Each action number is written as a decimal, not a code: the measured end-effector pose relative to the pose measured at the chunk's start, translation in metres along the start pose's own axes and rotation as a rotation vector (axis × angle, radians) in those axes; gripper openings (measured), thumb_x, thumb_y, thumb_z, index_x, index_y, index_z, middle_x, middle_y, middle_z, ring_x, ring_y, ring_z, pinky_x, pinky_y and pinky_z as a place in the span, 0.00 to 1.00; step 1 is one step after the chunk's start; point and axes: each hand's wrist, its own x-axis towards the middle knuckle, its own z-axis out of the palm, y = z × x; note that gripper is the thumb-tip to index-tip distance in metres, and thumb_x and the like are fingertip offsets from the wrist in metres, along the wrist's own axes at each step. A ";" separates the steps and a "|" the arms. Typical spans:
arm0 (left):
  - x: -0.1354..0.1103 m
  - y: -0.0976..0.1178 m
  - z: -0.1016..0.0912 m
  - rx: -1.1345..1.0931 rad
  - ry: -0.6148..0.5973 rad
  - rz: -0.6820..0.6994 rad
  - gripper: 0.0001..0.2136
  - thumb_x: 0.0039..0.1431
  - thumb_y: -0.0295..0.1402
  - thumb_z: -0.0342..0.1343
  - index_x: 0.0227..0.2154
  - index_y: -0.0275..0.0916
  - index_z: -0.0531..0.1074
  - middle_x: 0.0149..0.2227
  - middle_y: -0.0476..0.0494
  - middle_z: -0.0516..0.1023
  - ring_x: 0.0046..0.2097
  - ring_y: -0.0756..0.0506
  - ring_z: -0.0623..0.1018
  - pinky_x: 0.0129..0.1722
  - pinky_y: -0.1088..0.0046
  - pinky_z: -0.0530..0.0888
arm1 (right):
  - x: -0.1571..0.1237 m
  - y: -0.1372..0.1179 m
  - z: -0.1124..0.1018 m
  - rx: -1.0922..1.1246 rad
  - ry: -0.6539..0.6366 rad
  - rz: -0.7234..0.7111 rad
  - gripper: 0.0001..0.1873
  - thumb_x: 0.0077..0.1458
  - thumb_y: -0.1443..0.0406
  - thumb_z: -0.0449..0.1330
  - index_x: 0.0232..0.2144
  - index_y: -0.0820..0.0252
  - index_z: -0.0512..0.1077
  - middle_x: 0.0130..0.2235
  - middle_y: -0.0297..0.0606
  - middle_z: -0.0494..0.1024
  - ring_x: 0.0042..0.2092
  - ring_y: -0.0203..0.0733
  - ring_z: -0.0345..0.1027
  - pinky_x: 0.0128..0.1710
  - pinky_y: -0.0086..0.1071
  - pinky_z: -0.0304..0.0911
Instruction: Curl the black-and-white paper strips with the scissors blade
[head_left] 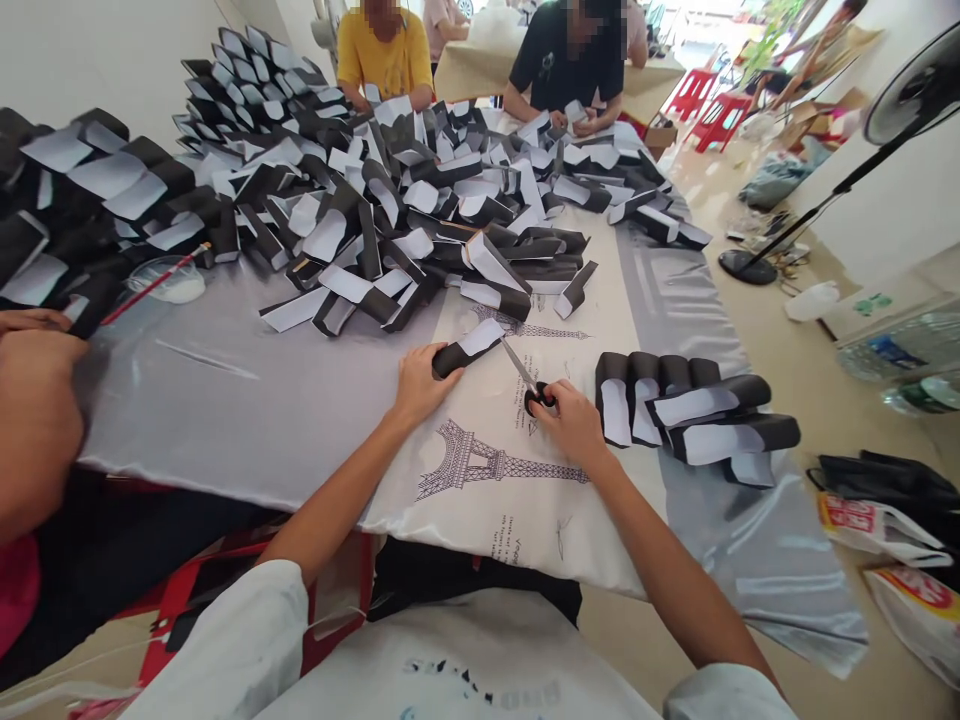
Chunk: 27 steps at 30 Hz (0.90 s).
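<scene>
In the middle of the table my left hand (424, 385) grips a folded black-and-white paper piece (480, 340), its white face turned up. My right hand (570, 415) is closed round the black handles of a pair of scissors (519, 365). The blade tips point at the right end of the paper piece; whether they touch it I cannot tell. Under both hands lies a tablecloth printed with Eiffel towers (487, 465). To the right of my right hand sits a small group of similar folded paper pieces (615, 410), some lying across others.
A large heap of folded paper pieces (375, 190) covers the far side. At left stand a clear bowl (180, 288) and a red brush (150, 285), beside another person's arm (37, 420). Two people sit opposite. A standing fan (840, 190) and bags (885, 520) are at right.
</scene>
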 end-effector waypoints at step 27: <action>0.005 -0.003 0.000 -0.546 -0.055 0.082 0.33 0.54 0.48 0.80 0.60 0.41 0.80 0.58 0.34 0.85 0.56 0.36 0.86 0.59 0.52 0.84 | -0.013 0.001 0.005 0.078 -0.047 -0.002 0.09 0.60 0.61 0.69 0.31 0.56 0.75 0.38 0.37 0.73 0.34 0.41 0.67 0.37 0.37 0.63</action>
